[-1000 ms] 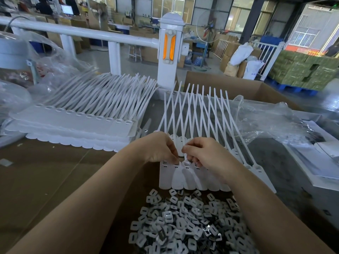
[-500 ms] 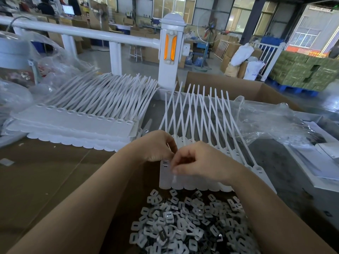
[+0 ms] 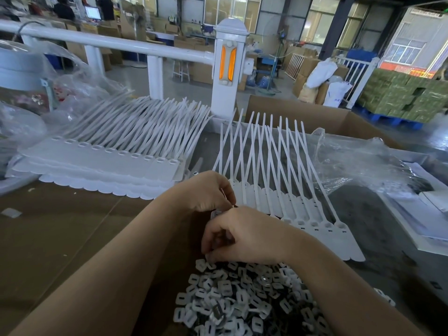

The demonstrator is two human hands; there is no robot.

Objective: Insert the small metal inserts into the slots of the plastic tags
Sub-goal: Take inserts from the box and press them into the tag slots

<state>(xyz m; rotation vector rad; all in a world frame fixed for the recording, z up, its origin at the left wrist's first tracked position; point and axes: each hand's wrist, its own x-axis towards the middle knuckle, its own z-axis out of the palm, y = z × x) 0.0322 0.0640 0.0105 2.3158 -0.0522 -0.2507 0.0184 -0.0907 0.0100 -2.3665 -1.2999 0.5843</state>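
Observation:
A strip of white plastic tags [image 3: 322, 229] with long tails lies in front of me, slots facing up. A heap of small metal inserts [image 3: 244, 299] fills the near middle. My left hand [image 3: 208, 192] rests curled at the strip's left end, its fingertips pinching the tag edge there. My right hand [image 3: 242, 236] hangs over the far edge of the heap, fingers curled down and touching the inserts; whether it holds one is hidden under the fingers.
A second stack of white tag strips [image 3: 101, 166] lies at the left. Crumpled clear plastic bags [image 3: 351, 161] sit at the right and far left. A cardboard box [image 3: 315, 117] and a white railing post [image 3: 228, 69] stand behind.
My right hand has left the tag strip and dropped toward me onto the heap of inserts. My left hand has stayed at the strip's left end.

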